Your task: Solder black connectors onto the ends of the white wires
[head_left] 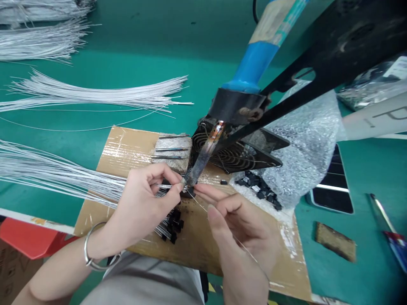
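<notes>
My left hand (148, 203) is closed in a pinch on a thin white wire (164, 186), its end right by the tip of a clamped soldering iron (203, 156). Solder wire (199, 203) runs from the iron's tip back through my right hand (238, 228), whose thumb and fingers close on it. Under my left hand lies a bundle of white wires with black ends (173, 224). More white wires (63, 173) stretch off to the left. The exact contact point at the tip is hidden by my fingertips.
A black metal arm (305, 72) holds the iron above a fan (229, 152). Cardboard (121, 148) covers the work area, bearing a block with metal pins (171, 149). Small black parts (260, 190) sit beside bubble wrap (305, 140). A phone (333, 186) and brown sponge (335, 241) lie right.
</notes>
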`<state>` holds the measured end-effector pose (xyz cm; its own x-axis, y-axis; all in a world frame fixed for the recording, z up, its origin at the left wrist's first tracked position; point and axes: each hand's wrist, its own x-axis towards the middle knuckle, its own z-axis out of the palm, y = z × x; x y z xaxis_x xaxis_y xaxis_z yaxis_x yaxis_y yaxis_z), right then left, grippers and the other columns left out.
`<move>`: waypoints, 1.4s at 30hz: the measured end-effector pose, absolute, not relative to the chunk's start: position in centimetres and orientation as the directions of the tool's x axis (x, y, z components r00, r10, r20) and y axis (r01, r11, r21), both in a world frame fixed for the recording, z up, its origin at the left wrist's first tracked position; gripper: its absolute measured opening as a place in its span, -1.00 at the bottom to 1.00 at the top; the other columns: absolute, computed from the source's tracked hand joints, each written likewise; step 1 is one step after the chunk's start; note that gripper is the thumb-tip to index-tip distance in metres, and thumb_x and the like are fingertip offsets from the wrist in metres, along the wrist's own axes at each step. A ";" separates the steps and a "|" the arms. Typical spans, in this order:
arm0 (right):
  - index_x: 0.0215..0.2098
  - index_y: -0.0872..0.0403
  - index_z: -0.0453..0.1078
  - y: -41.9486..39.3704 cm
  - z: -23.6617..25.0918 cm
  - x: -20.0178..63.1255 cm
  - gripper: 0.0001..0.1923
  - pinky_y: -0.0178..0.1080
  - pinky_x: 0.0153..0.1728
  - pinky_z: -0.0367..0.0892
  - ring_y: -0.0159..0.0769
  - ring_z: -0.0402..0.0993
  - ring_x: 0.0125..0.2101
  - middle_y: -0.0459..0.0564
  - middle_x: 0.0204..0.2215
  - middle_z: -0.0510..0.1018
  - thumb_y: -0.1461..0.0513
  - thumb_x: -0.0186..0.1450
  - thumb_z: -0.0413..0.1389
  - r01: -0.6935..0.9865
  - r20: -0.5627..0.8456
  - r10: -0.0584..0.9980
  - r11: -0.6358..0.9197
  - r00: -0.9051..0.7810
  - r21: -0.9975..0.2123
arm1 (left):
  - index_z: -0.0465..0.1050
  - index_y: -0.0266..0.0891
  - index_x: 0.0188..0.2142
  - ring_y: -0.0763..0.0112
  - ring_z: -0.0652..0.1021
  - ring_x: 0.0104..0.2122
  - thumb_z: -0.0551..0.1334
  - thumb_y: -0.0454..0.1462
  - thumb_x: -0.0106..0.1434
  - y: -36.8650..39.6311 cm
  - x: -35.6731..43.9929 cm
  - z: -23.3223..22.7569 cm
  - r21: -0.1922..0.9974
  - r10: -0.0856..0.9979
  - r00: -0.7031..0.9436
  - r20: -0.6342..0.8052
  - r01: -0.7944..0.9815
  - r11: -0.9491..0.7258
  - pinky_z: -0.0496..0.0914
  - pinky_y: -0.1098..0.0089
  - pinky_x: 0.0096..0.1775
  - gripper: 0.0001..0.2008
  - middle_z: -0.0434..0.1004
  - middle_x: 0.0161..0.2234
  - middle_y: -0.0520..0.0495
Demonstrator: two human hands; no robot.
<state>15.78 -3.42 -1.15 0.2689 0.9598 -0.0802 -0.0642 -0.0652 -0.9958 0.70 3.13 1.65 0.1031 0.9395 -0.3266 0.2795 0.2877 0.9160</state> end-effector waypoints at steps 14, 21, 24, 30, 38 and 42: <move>-0.44 0.00 0.39 -3.5 -1.0 15.6 -0.77 -0.19 0.03 0.57 -0.24 0.70 -0.07 -0.06 -0.06 0.73 0.28 0.39 0.22 -0.082 -0.072 0.955 -0.050 0.289 -0.995 | 0.50 -0.22 -0.46 0.28 0.62 -0.30 0.30 -0.29 0.16 3.0 0.4 1.9 0.912 0.936 0.099 -0.338 0.279 0.300 0.39 0.33 -0.33 -0.92 0.66 -0.31 -0.08; -0.44 0.01 0.38 -3.4 -1.2 15.5 -0.77 -0.12 0.03 0.58 -0.18 0.69 -0.06 -0.02 -0.05 0.72 0.28 0.39 0.21 -0.085 -0.083 0.950 -0.060 0.302 -0.995 | 0.50 -0.22 -0.46 0.28 0.62 -0.30 0.30 -0.28 0.15 3.0 0.5 1.8 0.918 0.940 0.105 -0.326 0.274 0.288 0.41 0.33 -0.31 -0.92 0.66 -0.33 -0.08; -0.43 0.00 0.39 -3.4 -1.3 15.5 -0.78 -0.15 0.01 0.59 -0.20 0.69 -0.06 -0.03 -0.06 0.72 0.29 0.39 0.22 -0.088 -0.079 0.952 -0.055 0.295 -0.995 | 0.49 -0.22 -0.46 0.29 0.62 -0.30 0.31 -0.28 0.15 2.9 0.4 1.8 0.917 0.941 0.095 -0.324 0.277 0.288 0.41 0.34 -0.32 -0.92 0.66 -0.31 -0.08; -0.43 0.00 0.40 -3.5 -1.2 15.4 -0.78 -0.19 0.01 0.58 -0.23 0.70 -0.07 -0.02 -0.07 0.73 0.28 0.39 0.22 -0.092 -0.083 0.954 -0.059 0.289 -0.994 | 0.50 -0.22 -0.46 0.31 0.62 -0.32 0.31 -0.29 0.16 3.0 0.4 1.8 0.911 0.941 0.093 -0.326 0.296 0.287 0.41 0.35 -0.32 -0.92 0.66 -0.32 -0.07; -0.43 0.01 0.40 -3.4 -1.4 15.3 -0.79 -0.16 -0.02 0.59 -0.19 0.69 -0.06 0.00 -0.08 0.73 0.28 0.38 0.22 -0.057 -0.055 0.955 -0.040 0.293 -0.998 | 0.51 -0.22 -0.45 0.29 0.62 -0.30 0.31 -0.29 0.17 3.0 0.4 1.7 0.909 0.940 0.104 -0.325 0.308 0.280 0.43 0.34 -0.30 -0.92 0.67 -0.31 -0.07; -0.42 0.00 0.41 -3.4 -1.5 15.4 -0.80 -0.16 -0.01 0.59 -0.19 0.69 -0.07 0.02 -0.06 0.72 0.28 0.37 0.24 -0.057 -0.054 0.953 -0.039 0.300 -0.998 | 0.51 -0.22 -0.44 0.27 0.63 -0.28 0.31 -0.28 0.16 3.0 0.4 1.7 0.911 0.938 0.101 -0.332 0.294 0.290 0.43 0.33 -0.29 -0.93 0.67 -0.30 -0.08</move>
<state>15.38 -3.44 -1.52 0.2997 0.9525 -0.0541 -0.0567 -0.0388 -0.9976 0.37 3.00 1.68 0.1013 0.9379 -0.3318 0.2944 0.2903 0.9105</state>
